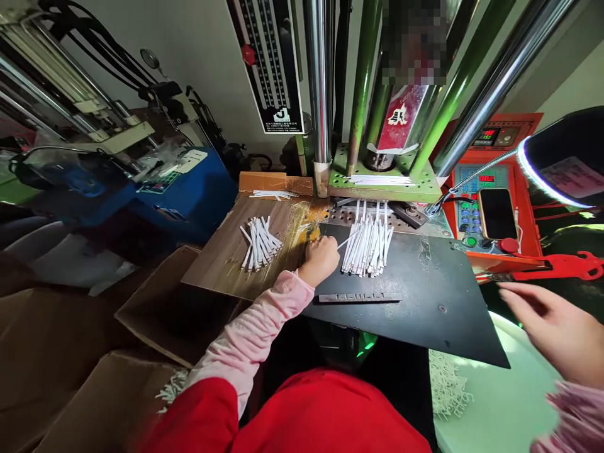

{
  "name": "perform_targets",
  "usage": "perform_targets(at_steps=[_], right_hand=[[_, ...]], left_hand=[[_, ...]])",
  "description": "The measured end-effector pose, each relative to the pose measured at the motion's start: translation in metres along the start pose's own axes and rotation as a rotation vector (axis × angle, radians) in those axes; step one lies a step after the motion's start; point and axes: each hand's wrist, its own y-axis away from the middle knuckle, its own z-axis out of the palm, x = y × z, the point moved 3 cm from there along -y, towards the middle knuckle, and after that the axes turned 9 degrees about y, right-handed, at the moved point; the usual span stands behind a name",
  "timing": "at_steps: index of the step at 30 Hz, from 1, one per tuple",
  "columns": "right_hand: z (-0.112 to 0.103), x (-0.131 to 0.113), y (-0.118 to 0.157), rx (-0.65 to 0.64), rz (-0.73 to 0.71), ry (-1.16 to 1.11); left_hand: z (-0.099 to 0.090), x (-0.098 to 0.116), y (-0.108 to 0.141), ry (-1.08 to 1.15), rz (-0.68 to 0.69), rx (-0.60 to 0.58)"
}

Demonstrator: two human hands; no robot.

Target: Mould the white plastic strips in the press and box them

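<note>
My left hand [321, 259] is closed over the black plate, its fingertips pinching the end of a thin white strip [350, 237]. The strip slants up to the right, against a fanned pile of white strips [368, 245] on the plate. Further left, a second bunch of white strips [261, 243] lies on the wooden board. A slotted metal bar [359, 297] rests in front of the pile. Out at the right, my right hand [561, 327] is open, thumb and forefinger apart, with nothing visible in it. Just above it is a red-handled tool [557, 269].
The press's green platen [384, 185] stands behind the pile, with strips on it. A red control box [523, 170] bears a phone [497, 215] beside a ring lamp [561, 163]. Right below is a pale green tub [500, 390]; cardboard boxes [155, 302] stand left.
</note>
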Motion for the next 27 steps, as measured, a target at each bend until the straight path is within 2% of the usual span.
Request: perform_targets(at_steps=[1, 4, 7, 9, 12, 14, 17, 20, 22, 23, 27], right_hand=[[0.009, -0.029, -0.016, -0.017, 0.080, 0.046], [0.053, -0.107, -0.056, -0.211, 0.007, 0.004], [0.095, -0.146, -0.080, -0.366, -0.064, 0.149], [0.113, -0.153, -0.089, -0.422, -0.078, 0.262], [0.120, -0.153, -0.099, -0.465, -0.080, 0.341], [0.117, -0.154, -0.102, -0.498, -0.090, 0.379], [0.106, -0.156, -0.101, -0.520, -0.077, 0.439], [0.092, -0.151, -0.093, -0.496, -0.045, 0.491], [0.082, -0.144, -0.083, -0.458, -0.039, 0.453], [0.078, -0.140, -0.077, -0.450, -0.041, 0.389], [0.073, -0.140, -0.037, -0.470, -0.136, -0.110]], left_hand=[[-0.001, 0.001, 0.001, -0.014, -0.008, 0.011], [-0.002, 0.002, 0.004, -0.017, -0.010, 0.015], [-0.008, -0.005, 0.003, 0.036, -0.012, -0.038], [-0.015, -0.016, 0.001, 0.105, -0.015, -0.110], [-0.030, -0.034, -0.001, 0.229, -0.012, -0.233], [-0.042, -0.041, 0.001, 0.351, -0.023, -0.287], [-0.052, -0.041, 0.009, 0.685, -0.093, -0.340], [-0.041, -0.033, 0.027, 0.913, -0.116, -0.384], [-0.024, -0.025, 0.043, 0.965, -0.039, -0.350], [-0.015, -0.022, 0.052, 0.975, 0.020, -0.294], [0.019, -0.015, 0.088, 0.857, 0.207, 0.035]])
